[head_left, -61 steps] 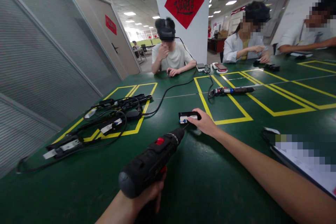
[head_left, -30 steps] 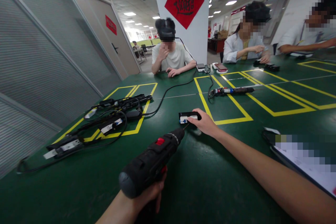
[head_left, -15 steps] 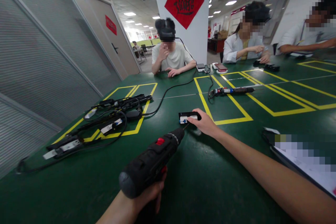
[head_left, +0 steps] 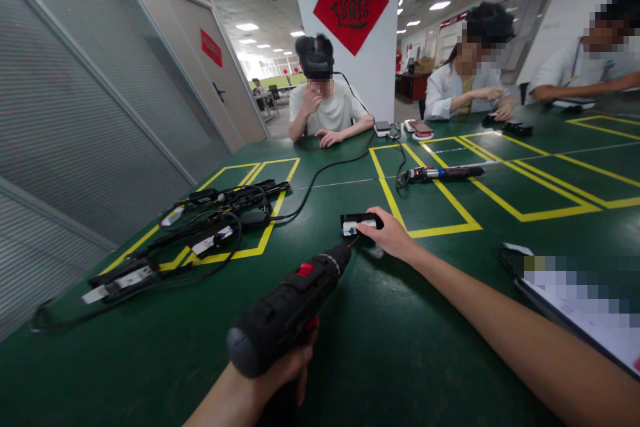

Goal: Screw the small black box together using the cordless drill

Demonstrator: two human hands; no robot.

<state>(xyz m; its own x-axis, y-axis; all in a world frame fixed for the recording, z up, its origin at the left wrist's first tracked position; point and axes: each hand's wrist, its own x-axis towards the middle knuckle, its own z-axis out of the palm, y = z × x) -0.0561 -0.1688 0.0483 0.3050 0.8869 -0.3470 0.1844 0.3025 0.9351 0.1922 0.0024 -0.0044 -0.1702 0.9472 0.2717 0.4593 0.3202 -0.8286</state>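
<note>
Power drill, black with red accents, held above the tabletop and angled toward a small part.

Tabletop: green, marked with yellow outlines.

Cluster of black equipment: tangled with cables and bearing white pieces; lies across the outlines to the left, well apart from the drill.

Sheets of paper: white, partly pixelated, at the right edge.

Drill, in detail: its handle is gripped by the left hand, fingers wrapped around it; much of the grip is hidden beneath the body.

Slender tool: dark, with a blue band; lies across a yellow line beyond the right hand.

Small part: black casing, white and blue front; pinched at its right end by the right hand, forward of the drill.

Drill bit: thin, directed at the part's lower front; contact cannot be told.
</note>
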